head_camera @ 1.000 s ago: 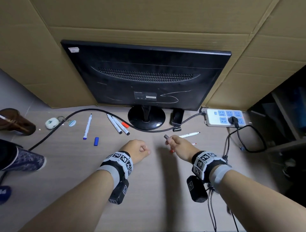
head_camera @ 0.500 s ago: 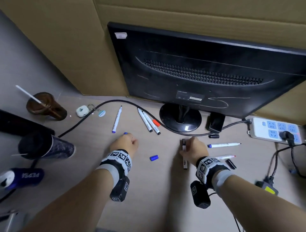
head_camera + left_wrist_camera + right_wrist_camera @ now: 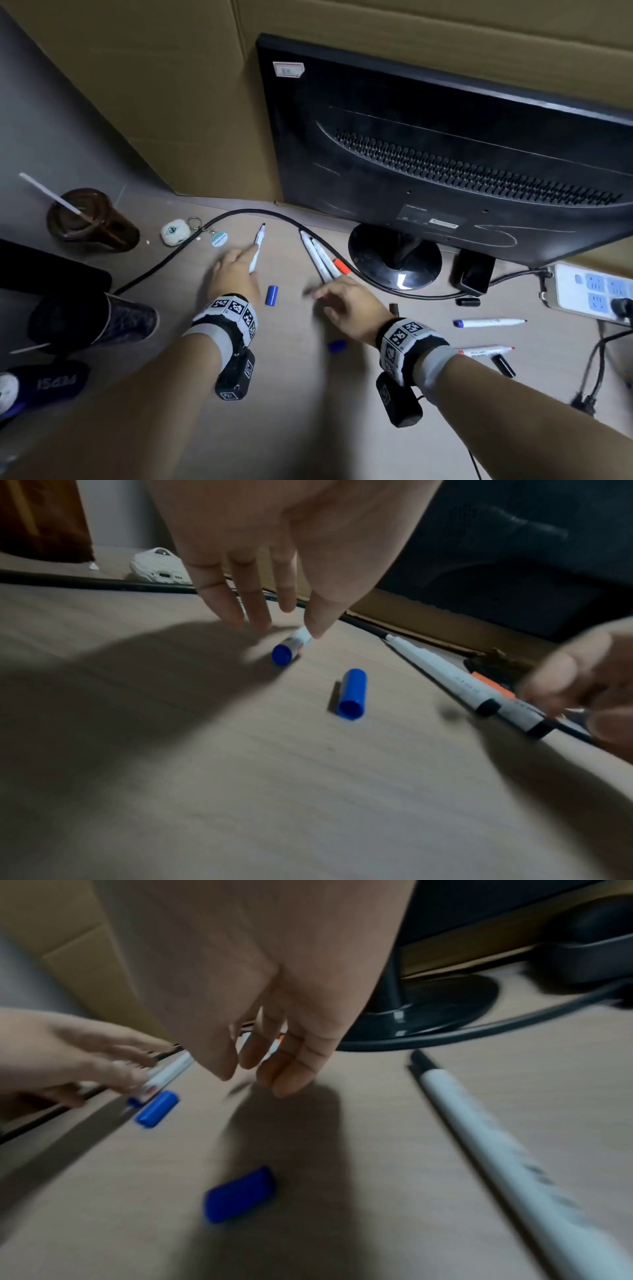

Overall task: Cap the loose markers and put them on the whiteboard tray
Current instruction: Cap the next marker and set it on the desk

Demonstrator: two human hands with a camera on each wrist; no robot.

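Note:
My left hand (image 3: 239,265) reaches onto a white marker with a blue end (image 3: 257,248). Its straight fingertips and thumb (image 3: 316,627) touch the barrel near the blue end (image 3: 286,650). A loose blue cap (image 3: 352,693) lies just right of it. My right hand (image 3: 320,294) hovers with loosely bent fingers (image 3: 287,1080), holding nothing, at the near ends of two white markers (image 3: 322,262) beside an orange-red cap (image 3: 341,266). A second blue cap (image 3: 240,1195) lies under that hand. A black-tipped marker (image 3: 496,1137) lies by my right wrist. No whiteboard tray is in view.
A monitor base (image 3: 394,260) and black cable (image 3: 178,253) sit behind the markers. To the right lie a blue marker (image 3: 489,322), a red marker (image 3: 486,351), two black caps (image 3: 467,302) and a power strip (image 3: 589,287). A brown cup (image 3: 92,219) and keyring (image 3: 176,232) stand left.
My right hand has let go of the black marker it laid down and moved left to the pair of markers. My left hand moved forward onto the blue marker.

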